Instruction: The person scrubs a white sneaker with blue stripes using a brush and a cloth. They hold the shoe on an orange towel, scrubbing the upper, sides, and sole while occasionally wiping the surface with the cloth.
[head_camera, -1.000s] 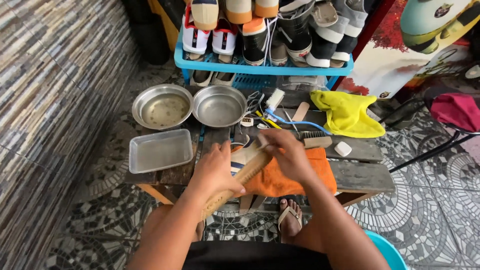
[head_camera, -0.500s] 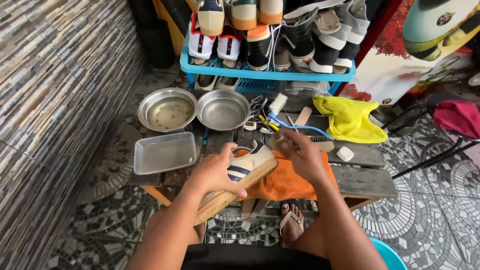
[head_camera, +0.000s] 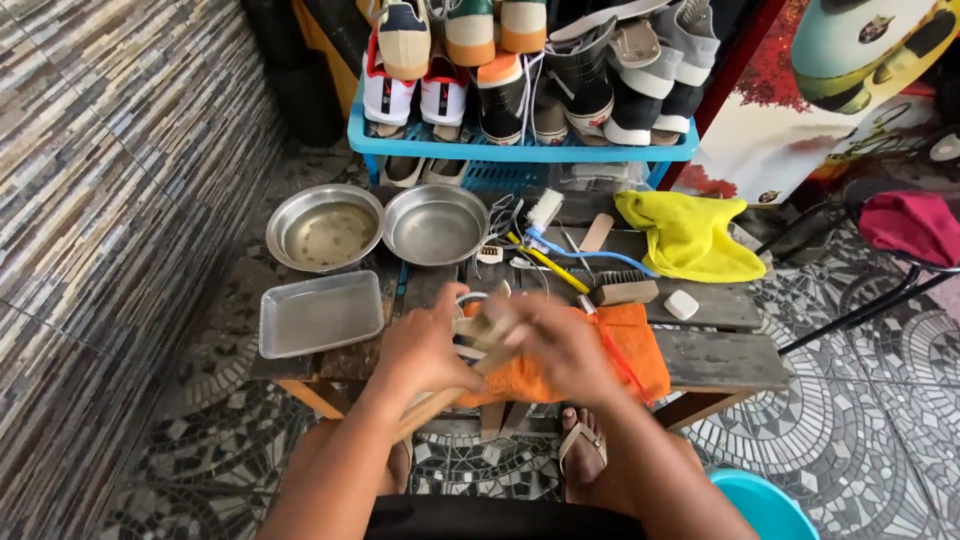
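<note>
Wooden bench (head_camera: 720, 355), dark and weathered, bearing all items. Orange cloth (head_camera: 640, 350) spread at front edge. Two round steel bowls (head_camera: 325, 228) and a flat steel tray (head_camera: 320, 312) at left. Yellow cloth (head_camera: 690, 235) at right rear. Sneaker (head_camera: 478, 335), cream with blue stripes, above orange cloth, grasped by left hand (head_camera: 425, 350). Right hand (head_camera: 560, 345) blurred over shoe; grip cannot be told. Brush (head_camera: 622, 290) just behind.

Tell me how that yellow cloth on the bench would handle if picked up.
The yellow cloth lies crumpled in soft folds, so it would probably hang limp. It looks thin, likely light. One edge droops over the bench, so a push might slide it off.
</note>
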